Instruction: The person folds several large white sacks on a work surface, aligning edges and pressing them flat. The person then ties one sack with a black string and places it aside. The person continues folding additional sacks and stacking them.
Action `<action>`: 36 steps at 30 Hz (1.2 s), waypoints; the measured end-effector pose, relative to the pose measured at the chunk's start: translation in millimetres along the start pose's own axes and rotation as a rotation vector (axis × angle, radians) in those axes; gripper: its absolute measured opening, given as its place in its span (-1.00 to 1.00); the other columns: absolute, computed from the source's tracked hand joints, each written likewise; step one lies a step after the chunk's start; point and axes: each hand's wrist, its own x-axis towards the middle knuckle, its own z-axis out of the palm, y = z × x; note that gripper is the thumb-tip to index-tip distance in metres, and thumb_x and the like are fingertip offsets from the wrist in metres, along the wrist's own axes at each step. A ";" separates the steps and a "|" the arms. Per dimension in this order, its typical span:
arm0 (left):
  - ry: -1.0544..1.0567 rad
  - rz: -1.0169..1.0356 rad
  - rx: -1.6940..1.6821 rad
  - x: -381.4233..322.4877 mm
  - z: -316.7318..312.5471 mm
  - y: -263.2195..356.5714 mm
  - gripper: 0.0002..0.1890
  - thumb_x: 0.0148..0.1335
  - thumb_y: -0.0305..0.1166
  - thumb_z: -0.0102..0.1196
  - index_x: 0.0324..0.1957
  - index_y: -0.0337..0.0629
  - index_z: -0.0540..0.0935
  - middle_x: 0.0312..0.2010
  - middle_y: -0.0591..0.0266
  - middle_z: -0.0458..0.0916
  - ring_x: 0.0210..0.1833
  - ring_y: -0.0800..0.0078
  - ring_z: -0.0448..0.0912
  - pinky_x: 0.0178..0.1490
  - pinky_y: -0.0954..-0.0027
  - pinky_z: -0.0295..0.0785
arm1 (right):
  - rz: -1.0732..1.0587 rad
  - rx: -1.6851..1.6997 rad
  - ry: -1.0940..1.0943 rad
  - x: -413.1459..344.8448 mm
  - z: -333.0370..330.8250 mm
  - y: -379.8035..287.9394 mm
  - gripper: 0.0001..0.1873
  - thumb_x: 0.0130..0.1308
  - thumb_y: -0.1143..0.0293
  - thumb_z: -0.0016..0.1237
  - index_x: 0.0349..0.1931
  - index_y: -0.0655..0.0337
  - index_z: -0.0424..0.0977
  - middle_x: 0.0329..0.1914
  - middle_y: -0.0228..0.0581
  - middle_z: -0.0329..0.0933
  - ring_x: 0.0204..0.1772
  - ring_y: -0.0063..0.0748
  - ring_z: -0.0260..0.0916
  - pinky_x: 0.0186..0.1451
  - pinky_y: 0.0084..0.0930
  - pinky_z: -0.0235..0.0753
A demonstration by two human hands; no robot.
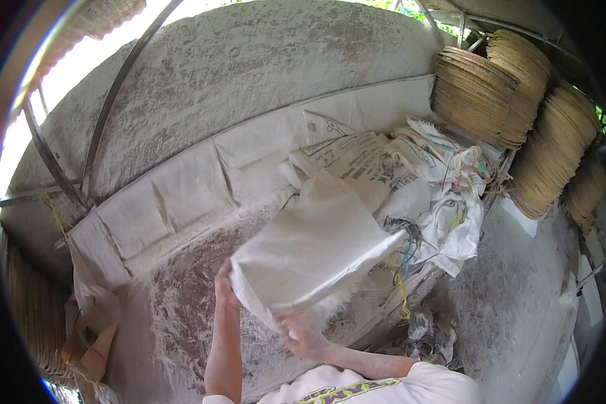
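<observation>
A white woven plastic sack point(308, 247) is stretched out before me, its frayed edge hanging towards my body. My left hand point(227, 287) grips the sack's left corner. At the near edge, my right hand point(303, 336) pinches the fabric, slightly blurred. The far end of this sack rests against a heap of other woven sacks point(419, 177), some bearing print. Loose dark and blue threads point(408, 235) lie at the heap's near side.
White sheeting point(192, 187) lines the foot of a rough concrete wall point(283, 60). Stacks of round woven bamboo trays point(474, 96) stand at the right. The floor point(192, 303) is dusted with white powder. Crumpled plastic point(429, 331) lies below a ledge, near a yellow string point(403, 298).
</observation>
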 end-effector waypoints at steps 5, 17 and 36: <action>-0.063 0.291 -0.215 -36.8 78.3 2.4 -0.51 0.53 -0.10 -0.06 0.25 -0.30 0.53 0.15 0.02 0.64 0.20 0.10 0.62 0.36 0.08 0.48 | 0.182 0.133 0.518 42.2 1.1 -39.0 -0.51 0.08 0.50 0.26 0.05 0.32 0.44 0.17 0.04 0.46 0.28 0.12 0.38 0.40 0.00 0.28; 0.025 0.172 -0.577 12.6 19.8 136.3 -0.63 0.34 -0.30 0.20 0.11 -0.25 0.55 0.06 0.05 0.65 0.13 0.08 0.64 0.30 -0.13 0.55 | -0.162 -0.194 0.151 156.8 -123.2 -71.8 -0.57 0.17 0.77 0.09 0.03 0.18 0.67 -0.24 -0.21 0.69 -0.26 -0.35 0.66 -0.25 -0.40 0.70; -0.200 0.925 -0.182 -115.1 -155.7 437.2 -0.80 0.53 -0.24 0.04 -0.02 -0.09 0.64 -0.13 0.23 0.73 -0.05 0.24 0.70 0.13 0.13 0.62 | 0.376 -0.476 0.127 199.6 -14.4 19.6 -0.79 0.26 0.47 0.03 -0.15 0.13 0.68 -0.13 0.04 0.71 0.06 0.03 0.65 0.09 -0.13 0.59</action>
